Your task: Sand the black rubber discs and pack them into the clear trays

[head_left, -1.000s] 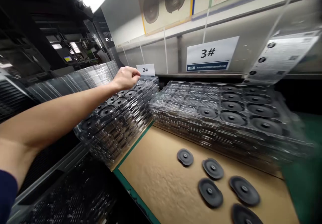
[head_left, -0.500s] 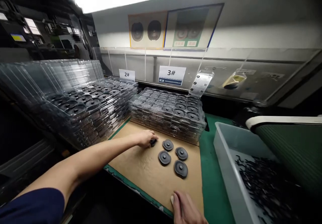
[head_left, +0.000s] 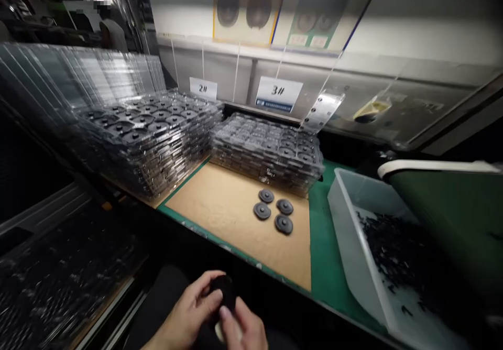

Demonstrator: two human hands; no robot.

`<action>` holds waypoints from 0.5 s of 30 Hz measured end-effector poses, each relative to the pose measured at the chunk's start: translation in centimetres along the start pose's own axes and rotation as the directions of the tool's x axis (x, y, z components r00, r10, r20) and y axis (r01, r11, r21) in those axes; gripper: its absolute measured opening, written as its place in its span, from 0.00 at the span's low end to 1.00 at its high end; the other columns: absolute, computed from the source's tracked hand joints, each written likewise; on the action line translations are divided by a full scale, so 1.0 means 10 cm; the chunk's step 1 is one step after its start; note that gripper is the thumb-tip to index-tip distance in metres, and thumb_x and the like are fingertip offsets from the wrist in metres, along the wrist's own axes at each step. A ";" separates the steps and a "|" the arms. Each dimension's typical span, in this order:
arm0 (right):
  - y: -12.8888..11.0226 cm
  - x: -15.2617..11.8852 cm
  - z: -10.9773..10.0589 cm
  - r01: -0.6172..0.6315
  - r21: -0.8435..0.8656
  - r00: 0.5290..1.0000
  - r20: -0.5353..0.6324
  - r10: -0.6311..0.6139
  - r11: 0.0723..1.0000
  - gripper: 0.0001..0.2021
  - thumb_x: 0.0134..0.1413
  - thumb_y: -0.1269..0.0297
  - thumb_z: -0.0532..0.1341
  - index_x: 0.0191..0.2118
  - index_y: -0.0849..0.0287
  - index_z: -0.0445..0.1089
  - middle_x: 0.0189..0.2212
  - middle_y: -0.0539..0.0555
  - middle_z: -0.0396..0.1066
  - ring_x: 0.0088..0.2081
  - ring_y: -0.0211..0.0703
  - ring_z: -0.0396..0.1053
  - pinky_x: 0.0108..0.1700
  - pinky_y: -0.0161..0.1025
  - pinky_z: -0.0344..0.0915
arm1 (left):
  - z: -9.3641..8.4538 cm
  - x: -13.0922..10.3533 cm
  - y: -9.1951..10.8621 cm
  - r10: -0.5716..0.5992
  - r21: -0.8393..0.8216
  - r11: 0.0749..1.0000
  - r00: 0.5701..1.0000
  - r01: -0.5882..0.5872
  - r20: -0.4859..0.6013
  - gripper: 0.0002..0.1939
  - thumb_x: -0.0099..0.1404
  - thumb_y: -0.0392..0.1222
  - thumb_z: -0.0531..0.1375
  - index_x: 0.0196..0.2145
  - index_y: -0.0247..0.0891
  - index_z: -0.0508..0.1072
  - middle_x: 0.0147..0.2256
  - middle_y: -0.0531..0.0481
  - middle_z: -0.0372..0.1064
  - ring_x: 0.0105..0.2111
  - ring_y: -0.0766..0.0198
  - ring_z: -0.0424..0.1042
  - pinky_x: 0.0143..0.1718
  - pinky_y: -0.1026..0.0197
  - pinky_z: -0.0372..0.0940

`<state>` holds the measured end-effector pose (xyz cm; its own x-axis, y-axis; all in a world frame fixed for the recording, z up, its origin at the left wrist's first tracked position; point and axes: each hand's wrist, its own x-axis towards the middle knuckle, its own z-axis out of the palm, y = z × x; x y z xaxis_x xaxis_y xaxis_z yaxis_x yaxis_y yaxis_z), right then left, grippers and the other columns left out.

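Note:
Low in front of the bench edge, my left hand (head_left: 187, 310) pinches a round black disc part (head_left: 225, 288) by its rim, tilted on edge. My right hand (head_left: 250, 328) is closed close beside it, its thumb against or very near the disc's lower side. Something small and pale (head_left: 219, 332) shows under the right fingers; its kind cannot be made out. Several similar black discs with a raised centre knob (head_left: 284, 224) lie grouped on the brown cardboard sheet (head_left: 212, 203) beyond my hands.
Stacks of clear plastic trays stand at the back left (head_left: 168, 151) and back middle (head_left: 267, 161), with discs in some pockets. To the right, a pale bin (head_left: 346, 245) holds small black scraps (head_left: 393, 245), beside a green belt (head_left: 451, 208). Numbered signs (head_left: 279, 92) stand behind.
My left hand has picked the disc up from the cardboard and brought it back to my lap. The right hand has moved left to meet it. The view has tilted down.

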<state>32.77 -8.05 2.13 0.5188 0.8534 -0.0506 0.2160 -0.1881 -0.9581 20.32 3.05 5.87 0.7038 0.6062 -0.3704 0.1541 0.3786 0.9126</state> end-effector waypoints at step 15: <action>-0.62 0.06 -0.01 -0.225 0.144 0.973 0.076 0.216 0.964 0.18 0.66 0.53 0.63 0.54 0.58 0.71 0.32 0.50 0.72 0.25 0.35 0.66 0.27 0.34 0.63 | -0.36 -0.45 0.21 -0.002 -0.418 0.908 0.995 -0.041 -0.104 0.28 0.59 0.50 0.75 0.56 0.43 0.79 0.58 0.38 0.76 0.58 0.46 0.76 0.59 0.53 0.70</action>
<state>31.82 -6.39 8.04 0.4884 0.8273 -0.2774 -0.0275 -0.3031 -0.9525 15.03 3.65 8.84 0.6276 0.6746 -0.3886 -0.1787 0.6107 0.7715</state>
